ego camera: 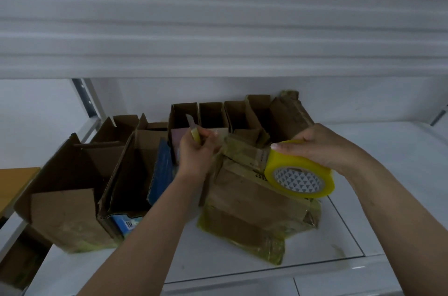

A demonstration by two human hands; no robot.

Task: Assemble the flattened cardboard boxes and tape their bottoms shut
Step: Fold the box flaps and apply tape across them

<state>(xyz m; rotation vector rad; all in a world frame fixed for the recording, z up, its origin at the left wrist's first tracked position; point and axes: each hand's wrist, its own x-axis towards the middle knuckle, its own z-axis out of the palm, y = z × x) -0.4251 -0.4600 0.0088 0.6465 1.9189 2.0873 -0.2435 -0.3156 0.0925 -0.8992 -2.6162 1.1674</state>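
Standing on a white table, the cardboard box being worked on lies tilted, its taped bottom turned up toward the person, with yellowish tape on its edges and corners. To the left of this box, a row of open cardboard boxes stands close together; one of them holds a blue flat item set upright. Behind the box, several narrow open cartons stand side by side against the white wall. Above everything hangs a thick stack of white foam sheets, which hides the upper part of the wall.

The left hand is raised just at the left upper edge of the box, fingers curled around a yellow utility knife whose blade points up. The right hand reaches over the right upper side of the box and grasps a roll of yellow tape from above, the thumb pressed on its rim. A strip of tape runs from the roll along the top of the box toward the left hand. Both forearms are bare.
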